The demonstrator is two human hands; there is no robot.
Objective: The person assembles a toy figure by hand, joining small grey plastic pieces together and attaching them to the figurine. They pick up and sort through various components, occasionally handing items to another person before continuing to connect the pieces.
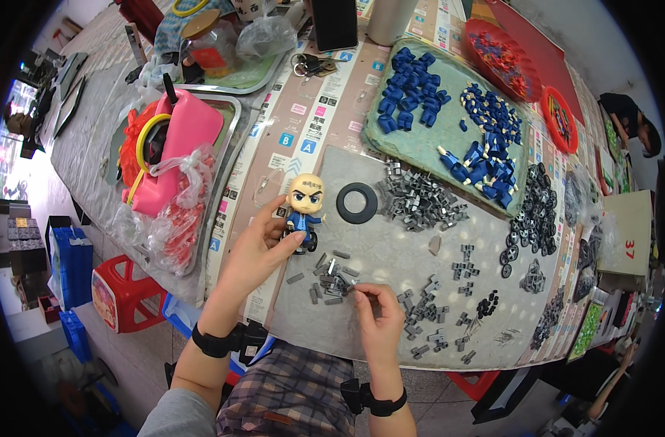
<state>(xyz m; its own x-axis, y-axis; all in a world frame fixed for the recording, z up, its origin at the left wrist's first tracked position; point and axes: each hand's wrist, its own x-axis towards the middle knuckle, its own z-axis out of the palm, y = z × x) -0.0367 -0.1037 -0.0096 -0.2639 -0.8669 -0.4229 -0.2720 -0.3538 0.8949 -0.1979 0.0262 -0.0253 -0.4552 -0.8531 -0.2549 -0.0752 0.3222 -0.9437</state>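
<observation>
My left hand [253, 251] is closed around a bald toy figurine [305, 198] in a blue suit, held upright over the grey mat. Dark wheels show at the figurine's lower end, partly behind my thumb. My right hand [379, 315] is closed in a pinch at the right edge of a small heap of grey plastic bars [331, 281]. A small piece seems to be at its fingertips, too small to make out. Right of the figurine lies a flat black ring [357, 202].
Grey plastic parts [416, 200] form piles on the mat [325, 324], with black wheels [533, 211] farther right. A green tray [449, 80] holds blue figure parts. Bagged red parts and a pink container [190, 135] stand left. A red stool [124, 295] is below the table.
</observation>
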